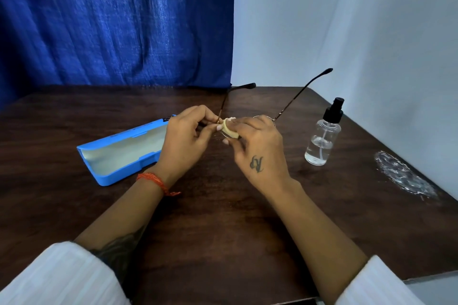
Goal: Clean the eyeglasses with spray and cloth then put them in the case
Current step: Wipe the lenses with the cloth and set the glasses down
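Thin-framed eyeglasses point(296, 96) are held above the table, both temples unfolded and pointing away from me. My left hand point(187, 137) pinches the frame at its left hinge. My right hand point(257, 147) presses a folded pale yellow cloth point(230, 128) onto the left lens, and it hides most of the right lens. A blue glasses case point(116, 169) lies open on the table to the left, its pale lining showing. A clear spray bottle point(322, 138) with a black pump top stands upright to the right, partly filled with liquid.
The dark wooden table point(223, 218) has a whitish scuffed patch point(404, 176) near its right edge. A blue curtain point(116, 20) hangs behind the table and a pale wall point(347, 20) stands at the right.
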Tool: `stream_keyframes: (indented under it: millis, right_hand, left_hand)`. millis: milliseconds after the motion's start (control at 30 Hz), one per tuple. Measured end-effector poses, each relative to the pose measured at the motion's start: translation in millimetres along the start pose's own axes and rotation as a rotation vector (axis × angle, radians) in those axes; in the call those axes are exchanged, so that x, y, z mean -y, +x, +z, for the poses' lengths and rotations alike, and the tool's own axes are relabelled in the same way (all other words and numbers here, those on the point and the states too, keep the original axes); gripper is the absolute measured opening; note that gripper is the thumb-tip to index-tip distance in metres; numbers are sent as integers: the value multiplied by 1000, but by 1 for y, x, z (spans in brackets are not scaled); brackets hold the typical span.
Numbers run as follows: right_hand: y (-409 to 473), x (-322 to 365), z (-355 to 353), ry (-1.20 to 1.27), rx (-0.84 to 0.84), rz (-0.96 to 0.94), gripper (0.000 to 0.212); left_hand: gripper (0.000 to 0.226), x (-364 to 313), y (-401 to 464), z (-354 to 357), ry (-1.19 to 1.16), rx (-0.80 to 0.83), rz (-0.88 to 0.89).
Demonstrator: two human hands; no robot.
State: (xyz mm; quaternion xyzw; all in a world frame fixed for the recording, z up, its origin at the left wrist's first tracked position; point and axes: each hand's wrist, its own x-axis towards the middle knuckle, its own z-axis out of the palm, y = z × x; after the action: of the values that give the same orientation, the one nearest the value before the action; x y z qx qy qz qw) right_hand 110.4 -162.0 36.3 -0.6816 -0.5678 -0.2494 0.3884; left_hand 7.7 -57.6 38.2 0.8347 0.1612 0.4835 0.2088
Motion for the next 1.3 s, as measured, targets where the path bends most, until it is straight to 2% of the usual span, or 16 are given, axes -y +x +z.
stream_keyframes:
  millis: [133, 300, 467, 800, 1000, 1200, 1300]
  right_hand:
    - [-1, 1, -1, -44, -35, 15, 20]
    - [-2, 3, 1, -87, -34, -7, 27]
    - [-1, 3, 4, -15, 25, -41, 26]
    - [0, 2, 2, 35, -71, 53, 18]
    - [1, 5, 0, 184, -13, 14, 26]
    - [3, 3, -2, 2, -106, 61, 25]
    - [3, 5, 0, 4, -106, 66, 21]
  left_hand:
    - [6, 1, 1, -1, -7, -1, -12]
    - [4, 0, 1, -3, 8, -8, -13]
    - [3, -1, 2, -6, 9, -20, -15]
    - [3, 0, 2, -4, -4, -45, 7]
    - [4, 4, 2, -4, -1, -94, 1]
    - [3, 0, 2, -4, 19, -52, 40]
    - [3, -2, 1, -2, 13, -62, 51]
